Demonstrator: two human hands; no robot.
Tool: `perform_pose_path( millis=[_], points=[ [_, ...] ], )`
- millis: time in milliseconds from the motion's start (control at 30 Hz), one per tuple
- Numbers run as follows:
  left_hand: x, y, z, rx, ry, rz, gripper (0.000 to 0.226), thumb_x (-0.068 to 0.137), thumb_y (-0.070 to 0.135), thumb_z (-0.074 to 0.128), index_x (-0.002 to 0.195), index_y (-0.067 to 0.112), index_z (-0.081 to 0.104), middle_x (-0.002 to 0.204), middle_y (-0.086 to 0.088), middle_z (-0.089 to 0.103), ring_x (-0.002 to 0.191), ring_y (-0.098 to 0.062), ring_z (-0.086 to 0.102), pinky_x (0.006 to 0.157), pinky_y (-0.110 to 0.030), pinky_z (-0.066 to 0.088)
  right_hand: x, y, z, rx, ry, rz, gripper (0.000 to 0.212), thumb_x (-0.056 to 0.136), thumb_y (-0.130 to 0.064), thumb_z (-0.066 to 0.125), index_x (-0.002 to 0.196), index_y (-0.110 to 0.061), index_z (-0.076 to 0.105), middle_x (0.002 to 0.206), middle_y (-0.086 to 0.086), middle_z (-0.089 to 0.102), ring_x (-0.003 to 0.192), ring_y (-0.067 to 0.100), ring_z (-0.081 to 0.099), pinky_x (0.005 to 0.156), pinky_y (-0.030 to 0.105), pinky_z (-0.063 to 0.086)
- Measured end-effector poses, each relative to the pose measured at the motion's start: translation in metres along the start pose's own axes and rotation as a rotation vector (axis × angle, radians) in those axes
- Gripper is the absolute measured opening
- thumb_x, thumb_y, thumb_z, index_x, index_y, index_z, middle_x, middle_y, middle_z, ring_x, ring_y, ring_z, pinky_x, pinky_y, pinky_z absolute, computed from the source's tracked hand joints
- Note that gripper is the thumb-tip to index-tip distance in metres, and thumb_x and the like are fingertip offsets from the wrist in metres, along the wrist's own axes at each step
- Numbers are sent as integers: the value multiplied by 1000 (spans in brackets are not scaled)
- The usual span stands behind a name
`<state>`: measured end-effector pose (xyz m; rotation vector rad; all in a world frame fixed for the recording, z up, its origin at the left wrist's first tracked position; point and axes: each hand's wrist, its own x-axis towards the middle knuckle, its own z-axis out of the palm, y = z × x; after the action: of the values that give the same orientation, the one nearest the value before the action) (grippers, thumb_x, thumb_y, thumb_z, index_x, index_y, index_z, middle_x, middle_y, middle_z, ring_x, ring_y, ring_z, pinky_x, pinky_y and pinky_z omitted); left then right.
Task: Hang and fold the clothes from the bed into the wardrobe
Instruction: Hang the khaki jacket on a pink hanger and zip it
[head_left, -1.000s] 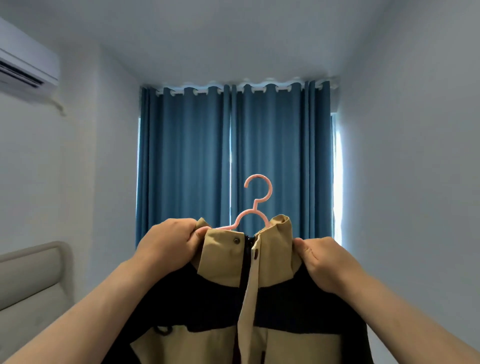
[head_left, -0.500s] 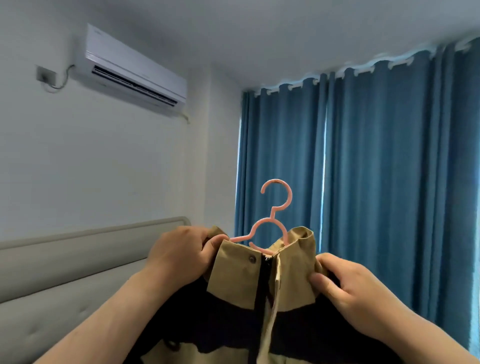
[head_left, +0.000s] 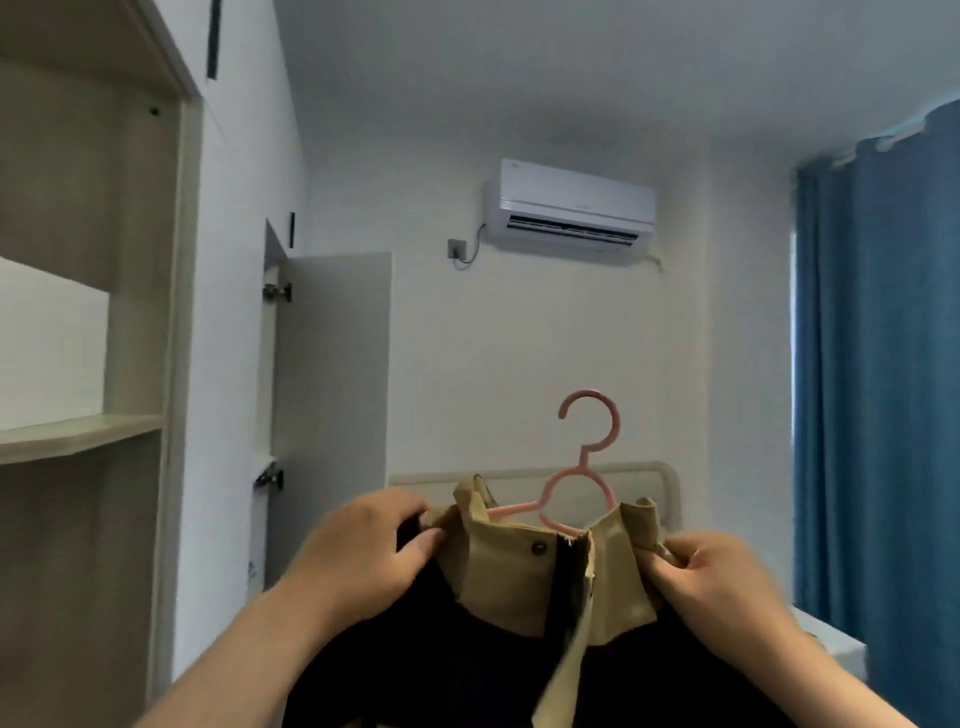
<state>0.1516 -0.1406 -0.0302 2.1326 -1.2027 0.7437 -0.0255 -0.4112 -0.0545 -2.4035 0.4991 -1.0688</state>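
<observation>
Turned toward wardrobe (head_left: 174, 322), jacket (head_left: 514, 582) tan-collared, black-chested, on pink hanger (head_left: 586, 453)

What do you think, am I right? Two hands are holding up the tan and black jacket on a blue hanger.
Not quite. The head view shows the hanger is pink, not blue. The rest is right: the left hand and the right hand are holding up the tan and black jacket on it.
</observation>
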Motion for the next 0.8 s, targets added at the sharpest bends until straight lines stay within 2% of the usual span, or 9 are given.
perform_pose_path(
  millis=[67, 167, 233, 333, 400, 467, 600, 667, 800],
  points=[
    [-13, -29, 1, 37, 14, -100, 20, 92, 43, 48, 94, 28, 60, 89, 15, 60, 86, -7, 56, 76, -31, 49, 11, -16, 31, 42, -34, -45, 60, 77, -64, 59, 64, -6, 62, 55, 4, 62, 47, 13, 47, 51, 33, 38],
    [-28, -73, 6, 10, 9, -224, 18, 96, 40, 46, 89, 28, 57, 86, 15, 58, 82, -5, 55, 76, -32, 51, 27, -35, 76, 69, -122, -98, 60, 77, -58, 66, 60, -2, 52, 47, 0, 45, 47, 5, 35, 52, 29, 27],
    [-33, -101, 10, -7, -32, -282, 19, 96, 41, 44, 88, 29, 55, 85, 15, 58, 82, -4, 55, 76, -31, 51, 40, -40, 103, 131, -221, -95, 59, 73, -56, 70, 61, -1, 52, 52, -4, 41, 52, 4, 35, 54, 29, 26],
    [-35, -138, 22, -61, -39, -355, 19, 97, 41, 44, 85, 30, 54, 84, 15, 58, 81, -5, 55, 74, -28, 50, 57, -43, 140, 180, -321, -100, 59, 68, -59, 70, 67, -1, 59, 56, -5, 46, 57, 3, 41, 57, 30, 30],
    [-35, -160, 33, -84, -39, -391, 18, 98, 39, 45, 85, 30, 54, 84, 15, 58, 82, -6, 56, 75, -28, 51, 65, -47, 162, 177, -338, -109, 43, 74, -44, 73, 59, -7, 57, 52, -6, 45, 53, 2, 39, 55, 28, 29],
    [-34, -181, 46, -104, -37, -423, 17, 97, 38, 47, 85, 31, 55, 85, 16, 59, 82, -6, 56, 76, -30, 52, 72, -49, 182, 150, -331, -145, 40, 78, -40, 73, 52, -16, 52, 49, -7, 44, 50, 1, 37, 52, 27, 28],
    [-23, -213, 74, -110, -27, -442, 17, 97, 34, 49, 82, 31, 57, 84, 16, 59, 81, -6, 56, 72, -26, 49, 94, -40, 223, 82, -307, -143, 47, 77, -46, 72, 54, -11, 51, 48, -6, 43, 47, 3, 34, 51, 28, 27],
    [-12, -228, 91, -107, -7, -448, 18, 96, 32, 50, 80, 30, 57, 81, 15, 59, 80, -7, 56, 72, -29, 50, 111, -30, 244, 52, -298, -136, 51, 76, -50, 71, 53, -10, 49, 47, -5, 42, 46, 5, 33, 50, 30, 26],
    [12, -258, 127, -62, 38, -466, 14, 95, 28, 52, 85, 29, 62, 81, 16, 59, 80, -5, 56, 75, -32, 52, 145, -11, 284, 58, -320, -112, 53, 77, -55, 68, 60, -6, 57, 51, 0, 49, 48, 7, 38, 51, 30, 28]
  ],
)
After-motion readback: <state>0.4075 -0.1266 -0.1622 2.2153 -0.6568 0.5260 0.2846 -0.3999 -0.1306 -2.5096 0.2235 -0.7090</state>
